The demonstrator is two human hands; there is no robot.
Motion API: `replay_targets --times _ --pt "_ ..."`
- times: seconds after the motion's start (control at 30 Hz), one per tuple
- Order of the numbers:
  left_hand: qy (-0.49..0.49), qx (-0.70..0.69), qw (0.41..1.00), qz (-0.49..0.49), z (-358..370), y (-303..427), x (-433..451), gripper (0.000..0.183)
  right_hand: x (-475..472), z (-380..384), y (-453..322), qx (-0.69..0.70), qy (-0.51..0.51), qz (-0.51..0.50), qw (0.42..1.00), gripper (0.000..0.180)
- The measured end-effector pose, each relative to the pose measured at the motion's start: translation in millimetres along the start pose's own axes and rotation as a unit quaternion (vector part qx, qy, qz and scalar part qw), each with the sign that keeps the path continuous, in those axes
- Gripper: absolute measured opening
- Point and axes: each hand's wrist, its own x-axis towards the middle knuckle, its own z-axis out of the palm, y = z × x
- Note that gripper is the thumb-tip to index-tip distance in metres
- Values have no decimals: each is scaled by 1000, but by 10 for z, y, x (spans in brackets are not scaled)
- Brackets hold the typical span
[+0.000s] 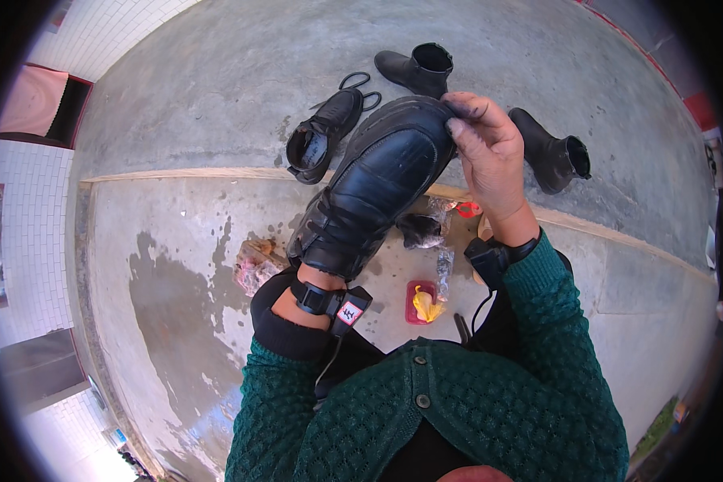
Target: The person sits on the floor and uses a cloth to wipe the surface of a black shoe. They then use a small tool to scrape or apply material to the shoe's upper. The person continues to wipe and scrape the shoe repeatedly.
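Note:
A black lace-up leather shoe (pixel 391 156) is raised in front of me, toe pointing away and to the right. My left hand is pushed inside it, so its fingers are hidden; the bare left wrist (pixel 321 278) shows at the shoe's opening. My right hand (pixel 488 141), its fingertips stained dark, grips the edge of the toe between thumb and fingers. Another black lace-up shoe (pixel 325 134) lies on the concrete beyond, to the left. One black ankle boot (pixel 419 67) stands past the toe, and a second ankle boot (pixel 551 153) is to the right of my right hand.
Below the raised shoe are a dark-stained cloth (pixel 419 232), crumpled clear plastic (pixel 444 271) and a round red object (pixel 469 209). A small red tray (pixel 411 310) holds a yellow plastic bag (pixel 426 303). Crumpled plastic (pixel 256 265) lies left. A low step edge (pixel 205 173) crosses the wet-patched concrete.

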Motion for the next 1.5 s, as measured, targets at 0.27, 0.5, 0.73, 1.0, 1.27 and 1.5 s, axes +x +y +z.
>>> replay_targets --times 0.27,0.5,0.73,1.0,1.27,1.5 --pt "76 142 986 38 -81 -128 -76 38 100 -129 -110 -73 -50 58 994 10" --pt "106 199 972 64 -258 49 -157 28 115 -211 -183 -135 -97 68 984 19" --pt "79 247 965 49 -286 -59 -214 41 137 -260 -162 -194 -159 92 964 24" --pt "87 122 988 26 -203 -240 -272 41 137 -208 -109 -321 -174 82 927 32" --pt "55 -463 883 -49 -112 -431 -293 42 88 -101 -3 -417 -150 40 896 44" --pt "6 -717 694 -63 -68 -405 -274 43 30 14 11 -484 -112 8 868 58"
